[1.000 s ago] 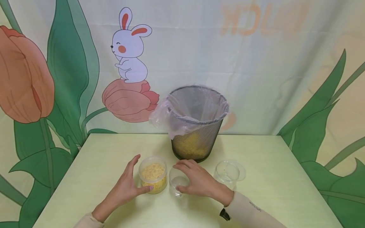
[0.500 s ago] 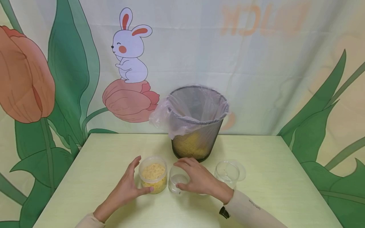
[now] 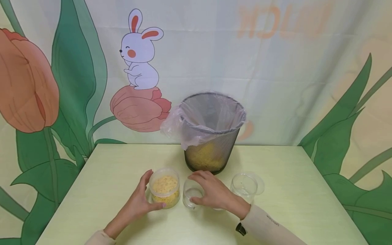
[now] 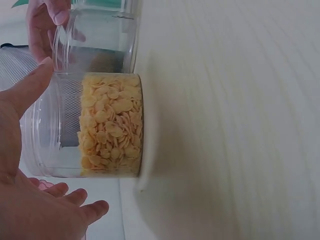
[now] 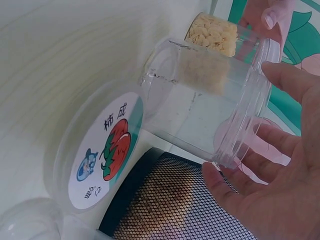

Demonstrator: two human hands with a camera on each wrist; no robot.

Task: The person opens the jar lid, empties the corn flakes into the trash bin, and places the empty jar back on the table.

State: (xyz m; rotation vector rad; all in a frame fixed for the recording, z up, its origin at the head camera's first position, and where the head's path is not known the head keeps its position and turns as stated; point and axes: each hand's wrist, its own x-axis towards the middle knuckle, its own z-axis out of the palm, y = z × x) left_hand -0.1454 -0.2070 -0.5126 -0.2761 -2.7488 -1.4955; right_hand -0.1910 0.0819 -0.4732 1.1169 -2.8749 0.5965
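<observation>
My left hand (image 3: 137, 199) rests around the left side of a clear plastic jar (image 4: 110, 125) partly filled with yellow flakes. Its thumb lies by the jar's front and a fingertip by the rim, while other fingers spread loosely clear of the wall in the left wrist view. Just right of it, an empty clear jar (image 5: 195, 100) with small dark marks stands upright. My right hand (image 3: 211, 190) grips this jar's rim from above, thumb on one side and fingers on the other. A round lid (image 5: 107, 150) printed with red tomatoes lies beside the empty jar, mostly hidden under my right hand in the head view.
Behind the jars stands a black mesh bin (image 3: 225, 146) lined with a thin translucent bag (image 3: 190, 129); something yellow shows low inside. Another clear jar (image 3: 244, 185) is on the table's right part, a clear disc (image 3: 260, 185) next to it. A printed curtain (image 3: 275, 85) hangs behind the table (image 3: 275, 163).
My left hand has moved slightly right, closer in against the flake jar. The empty jar in my right hand has shifted a little. The bin and the right-hand jar look the same.
</observation>
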